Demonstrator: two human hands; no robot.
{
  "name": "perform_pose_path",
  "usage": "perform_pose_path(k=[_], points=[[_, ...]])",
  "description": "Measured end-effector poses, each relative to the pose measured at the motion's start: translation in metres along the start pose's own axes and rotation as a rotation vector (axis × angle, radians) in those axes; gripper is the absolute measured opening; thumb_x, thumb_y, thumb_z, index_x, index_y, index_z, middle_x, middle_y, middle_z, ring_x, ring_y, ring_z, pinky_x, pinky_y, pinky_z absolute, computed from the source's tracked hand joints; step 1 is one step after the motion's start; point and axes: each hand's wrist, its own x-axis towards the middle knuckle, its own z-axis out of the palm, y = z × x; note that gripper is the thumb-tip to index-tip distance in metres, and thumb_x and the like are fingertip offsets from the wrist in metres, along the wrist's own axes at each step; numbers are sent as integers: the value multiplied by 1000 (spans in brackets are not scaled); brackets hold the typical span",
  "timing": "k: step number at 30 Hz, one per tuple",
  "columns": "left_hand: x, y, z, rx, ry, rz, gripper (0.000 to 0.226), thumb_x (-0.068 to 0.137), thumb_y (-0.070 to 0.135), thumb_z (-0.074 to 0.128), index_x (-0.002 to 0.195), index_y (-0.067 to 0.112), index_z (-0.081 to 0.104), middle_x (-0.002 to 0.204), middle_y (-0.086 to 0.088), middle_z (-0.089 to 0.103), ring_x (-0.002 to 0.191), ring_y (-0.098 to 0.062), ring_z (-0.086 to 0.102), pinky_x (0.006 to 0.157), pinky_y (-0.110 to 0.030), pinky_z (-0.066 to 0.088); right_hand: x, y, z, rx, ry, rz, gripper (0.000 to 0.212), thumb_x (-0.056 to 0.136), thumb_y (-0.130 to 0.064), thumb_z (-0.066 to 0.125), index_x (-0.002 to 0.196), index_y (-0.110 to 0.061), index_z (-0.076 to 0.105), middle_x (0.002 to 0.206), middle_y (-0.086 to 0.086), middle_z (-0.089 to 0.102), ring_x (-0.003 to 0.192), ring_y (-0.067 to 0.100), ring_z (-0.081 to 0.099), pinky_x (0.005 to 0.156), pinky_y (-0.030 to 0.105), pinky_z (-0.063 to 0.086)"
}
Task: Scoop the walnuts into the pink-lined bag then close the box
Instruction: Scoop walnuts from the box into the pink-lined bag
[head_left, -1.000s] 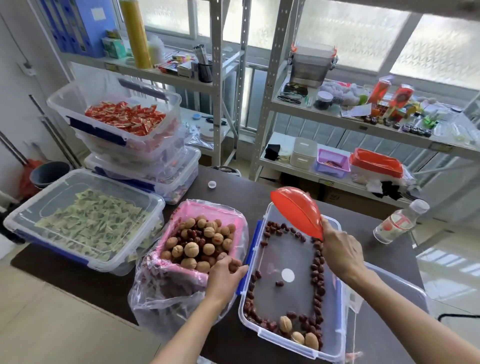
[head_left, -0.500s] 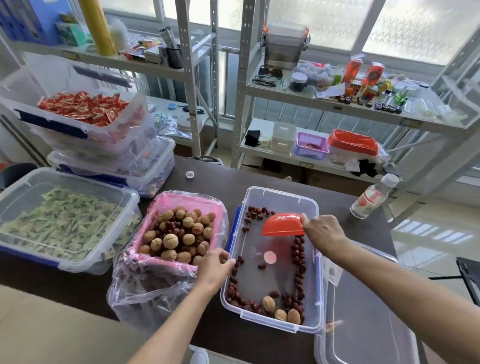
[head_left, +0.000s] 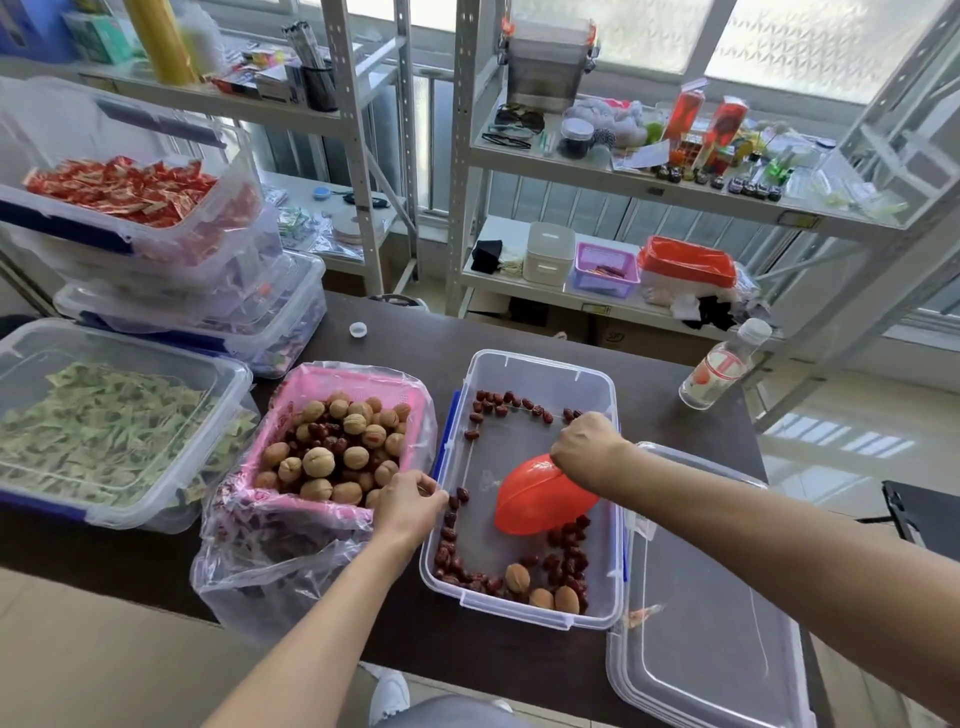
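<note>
Right hand (head_left: 584, 449) grips scoop (head_left: 543, 499) handle; left hand (head_left: 408, 506) pinches bag (head_left: 332, 512) rim. Walnuts (head_left: 543, 592) near wrists: hard, light, rolly. Bag film limp.

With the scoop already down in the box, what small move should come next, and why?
Probably slide the red scoop, held by the right hand, toward the near wall of the box. Three walnuts lie there among the dates, just ahead of the scoop. The left hand holds the bag rim.
</note>
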Motion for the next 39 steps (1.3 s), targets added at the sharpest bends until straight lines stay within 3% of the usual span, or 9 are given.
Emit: perform_pose_path(k=[7,12,14,16,18,22,24,29,39], points=[[-1,1,-1,-29,-8,-14,18,75,20,69,61,28,60,69,6,65,79,-19,65,70,-27,47,-11,-32,-17,41,-145,-44,31,88,1,48,110,-11,66,116,7,66,102,30,64,62,32,44],[1,0,-2,-33,-12,-8,20,76,22,71,61,29,60,71,3,67,79,-20,67,73,-30,52,-27,-39,-31,151,-251,-99,36,88,-6,51,124,-7,54,121,13,62,109,32,61,82,36,50],[1,-2,-2,-39,-14,-1,17,76,23,72,63,28,62,74,1,69,79,-21,67,76,-32,54,-34,-40,-34,252,-356,-128,26,89,-1,45,114,-3,50,102,13,64,92,32,63,72,36,46],[2,-2,-2,-42,-14,10,14,77,23,72,67,26,64,76,0,70,80,-21,68,78,-33,56,-35,-36,-33,368,-464,-146,8,89,2,38,86,1,45,76,13,59,64,26,55,62,33,42],[2,-2,-2,-44,-12,18,12,78,23,72,68,25,64,76,1,69,80,-19,67,77,-33,55,-34,-32,-31,485,-534,-142,20,85,6,33,67,-1,36,66,13,55,45,20,43,51,29,35],[1,-2,-1,-61,-17,16,15,78,23,72,67,28,63,75,2,69,78,-18,67,76,-34,56,-31,-26,-27,698,-551,-115,29,81,10,29,60,-8,23,37,5,49,22,11,29,43,25,24],[1,-4,-1,-70,-20,17,14,78,24,72,67,28,64,75,2,69,77,-18,68,76,-36,57,-28,-24,-26,770,-569,-91,25,80,12,28,61,-4,28,29,2,44,21,10,27,38,23,22],[3,-8,-1,-64,-16,30,10,77,26,72,69,25,68,73,1,72,74,-19,70,74,-37,59,-8,-21,-18,902,-619,-35,24,79,7,36,63,1,52,45,7,43,27,13,27,36,18,22],[3,-8,0,-83,-1,33,7,78,25,74,75,19,71,71,4,69,73,-16,68,70,-29,54,-8,-27,-11,1522,-718,55,31,82,2,34,56,-10,47,42,0,41,33,7,24,37,14,17]])
